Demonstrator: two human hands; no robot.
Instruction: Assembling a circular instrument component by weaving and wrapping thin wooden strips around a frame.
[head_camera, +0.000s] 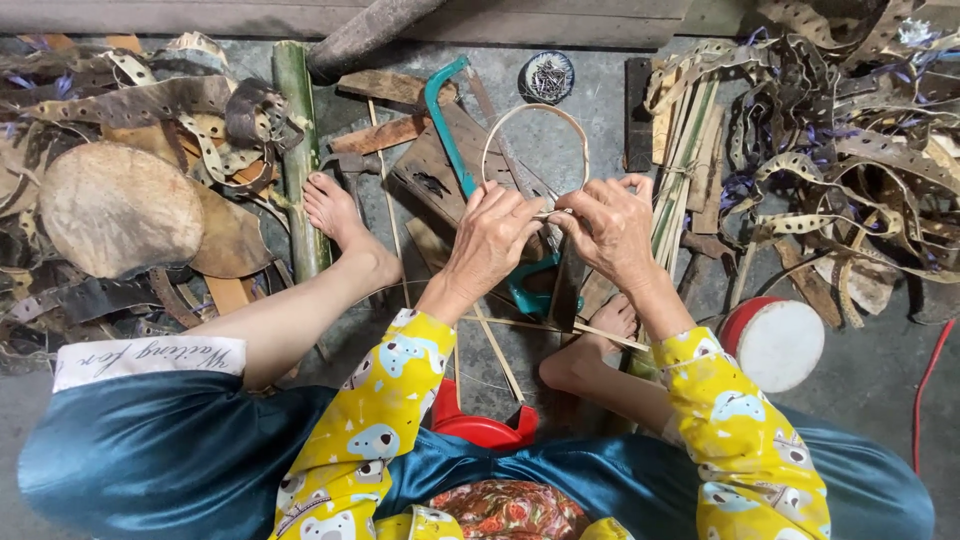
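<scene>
A thin pale bamboo strip is bent into a hoop (535, 112) that stands up above my hands. My left hand (495, 235) and my right hand (610, 225) both pinch the hoop's lower ends where they overlap, fingers closed tight and almost touching each other. Beneath the hands lie a teal-framed hacksaw (445, 120) and dark wooden boards (440, 180). My bare feet rest on the ground to either side, and loose bamboo slivers (500, 350) cross below my wrists.
A green bamboo pole (295, 130) lies at the left. Heaps of punched leather scraps (850, 150) fill both sides. A small red-rimmed drum (780, 340) sits at the right, a round hide piece (120, 210) at the left, a tin of nails (548, 76) at the top, a red stool (485, 425) under me.
</scene>
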